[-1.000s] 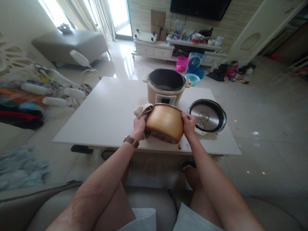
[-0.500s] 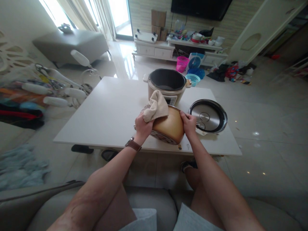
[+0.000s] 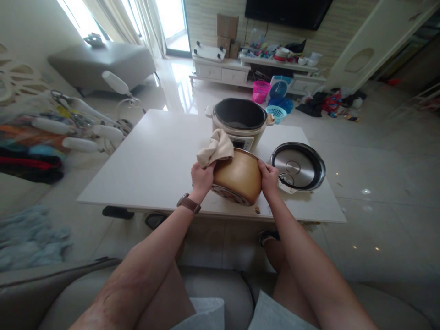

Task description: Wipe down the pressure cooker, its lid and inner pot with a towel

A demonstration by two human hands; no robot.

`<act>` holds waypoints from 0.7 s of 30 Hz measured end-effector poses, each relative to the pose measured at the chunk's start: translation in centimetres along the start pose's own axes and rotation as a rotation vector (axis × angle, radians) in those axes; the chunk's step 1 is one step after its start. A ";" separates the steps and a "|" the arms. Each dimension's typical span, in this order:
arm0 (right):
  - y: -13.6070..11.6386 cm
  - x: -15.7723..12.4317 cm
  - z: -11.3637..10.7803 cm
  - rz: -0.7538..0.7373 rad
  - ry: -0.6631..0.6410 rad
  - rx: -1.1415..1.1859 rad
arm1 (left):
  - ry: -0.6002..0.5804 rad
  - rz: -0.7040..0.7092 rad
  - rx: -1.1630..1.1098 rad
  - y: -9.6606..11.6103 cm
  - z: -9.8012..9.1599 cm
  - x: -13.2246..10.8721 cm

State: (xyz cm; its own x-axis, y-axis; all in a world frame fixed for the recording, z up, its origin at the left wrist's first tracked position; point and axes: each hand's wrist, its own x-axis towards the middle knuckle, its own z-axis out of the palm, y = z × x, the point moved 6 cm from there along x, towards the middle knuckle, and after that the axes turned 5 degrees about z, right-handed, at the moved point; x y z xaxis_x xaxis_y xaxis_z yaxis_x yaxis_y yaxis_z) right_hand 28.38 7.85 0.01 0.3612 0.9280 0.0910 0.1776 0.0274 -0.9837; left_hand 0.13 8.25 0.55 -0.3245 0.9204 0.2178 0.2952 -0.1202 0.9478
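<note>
A gold-coloured inner pot (image 3: 239, 176) is held tilted above the front of the white table, its ringed base turned towards me. My right hand (image 3: 268, 178) grips the pot's right side near the rim, thumb on the outside. At the pot's left side, my left hand (image 3: 202, 178) is closed on a beige cloth (image 3: 217, 149), which drapes over the rim. The pot's inside is hidden from me. Just behind it stands the open cooker body (image 3: 239, 117) with a dark interior and a front control panel. To the right lies the round cooker lid (image 3: 295, 166), underside up.
The white table (image 3: 137, 160) has its near edge just before my knees. A white lamp (image 3: 106, 133) with several arms stands to its left. Beyond the table are a pink basket (image 3: 260, 91), a light blue basket (image 3: 276, 112) and a low cabinet (image 3: 220, 73). I sit on a grey sofa (image 3: 216, 288).
My left hand and the cloth have shifted a little to the left along the pot, uncovering more of its gold side. The pot has moved slightly left; my right hand keeps its grip.
</note>
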 end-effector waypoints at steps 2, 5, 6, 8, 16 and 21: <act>0.0 0.0 0.0 -0.002 -0.002 -0.011 | 0.011 -0.092 -0.022 -1.3 0.0 0.4; 0.0 0.0 -0.1 -0.006 -0.011 -0.014 | 0.001 -0.201 -0.046 -2.9 0.0 0.7; 0.0 0.0 -0.1 -0.005 -0.012 -0.015 | 0.000 -0.218 -0.054 -3.2 0.0 0.7; 0.0 0.0 -0.2 -0.005 -0.009 -0.022 | 0.005 -0.222 -0.070 -3.4 0.0 0.8; -2.5 -0.3 -0.3 -0.155 0.005 -0.127 | 0.008 -0.132 -0.102 -1.6 -0.1 0.5; -1.8 0.1 -0.6 -0.009 -0.006 -0.107 | -0.013 -0.056 -0.029 0.0 0.1 -0.4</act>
State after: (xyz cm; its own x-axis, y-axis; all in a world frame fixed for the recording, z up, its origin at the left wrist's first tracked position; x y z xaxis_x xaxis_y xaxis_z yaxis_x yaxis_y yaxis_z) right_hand 28.70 7.65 1.87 0.3536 0.9302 0.0988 0.2775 -0.0035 -0.9607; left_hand 0.40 7.90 0.41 -0.3283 0.9306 0.1616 0.2507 -0.0791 0.9648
